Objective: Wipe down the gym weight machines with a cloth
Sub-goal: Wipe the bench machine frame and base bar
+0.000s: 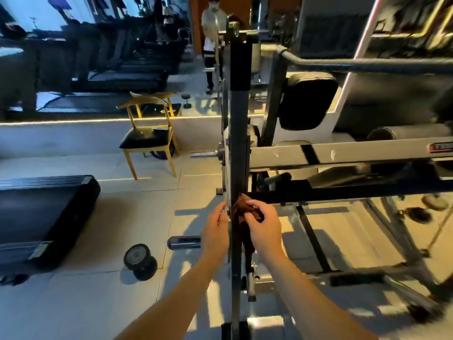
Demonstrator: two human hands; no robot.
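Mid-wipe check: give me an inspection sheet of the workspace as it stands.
Surface: pale tiled floor, lit in patches.
Job's things: brown cloth pressed on the machine's dark upright post.
Clutter: dumbbell and short metal bar on the floor.
Hands: right hand grips the cloth; left hand at the post's left edge, grip unclear.
Cables: nothing seen.
Surroundings: wooden chair, treadmill, wall mirror.

The left hand [217, 227] holds the upright post [239, 143] from its left, and the right hand [263, 224] grips the cloth [241, 209] against it from the right. Left of the post a dumbbell [140, 261] lies on the floor [85, 303], a treadmill [44, 217] farther left, a chair [147, 138] behind. A back pad [307, 101] stands right of the post.
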